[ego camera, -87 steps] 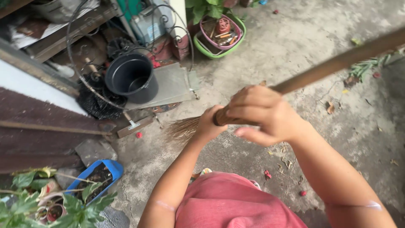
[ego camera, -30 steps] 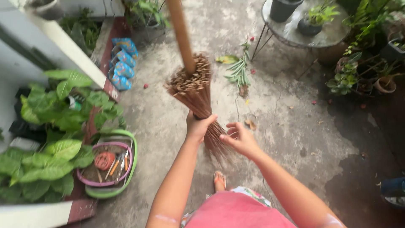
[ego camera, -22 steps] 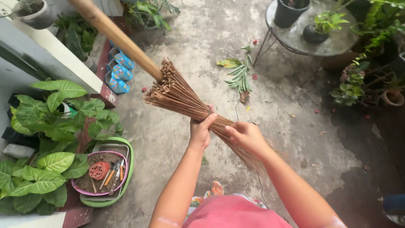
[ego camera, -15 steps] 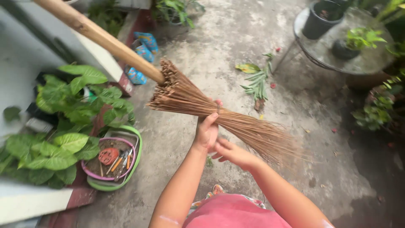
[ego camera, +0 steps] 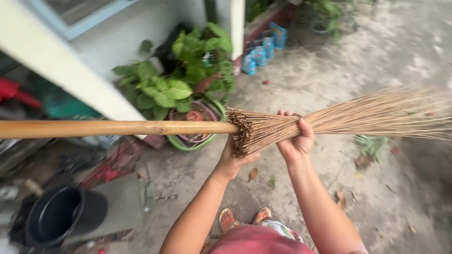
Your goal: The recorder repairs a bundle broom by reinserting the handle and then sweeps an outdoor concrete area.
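I hold a stick broom (ego camera: pixel 263 129) level in front of me, its wooden handle (ego camera: pixel 113 128) pointing left and its thin brown bristles fanning out to the right. My left hand (ego camera: pixel 234 162) grips under the bound end of the bristle bundle. My right hand (ego camera: pixel 295 141) is wrapped around the bundle a little further right, fingers over the top. Both forearms rise from the bottom of the view above my pink clothing and sandalled feet.
A leafy green plant (ego camera: pixel 181 80) and a green and pink basin (ego camera: pixel 195 136) sit by the white wall at centre left. A black bucket (ego camera: pixel 61 216) stands at lower left. Blue containers (ego camera: pixel 261 49) line the wall. Fallen leaves (ego camera: pixel 372 146) lie on the concrete floor.
The broom has swung from upright to level, handle now pointing left. My view has turned towards the wall and the black bucket. Both hands stay on the bristle bundle.
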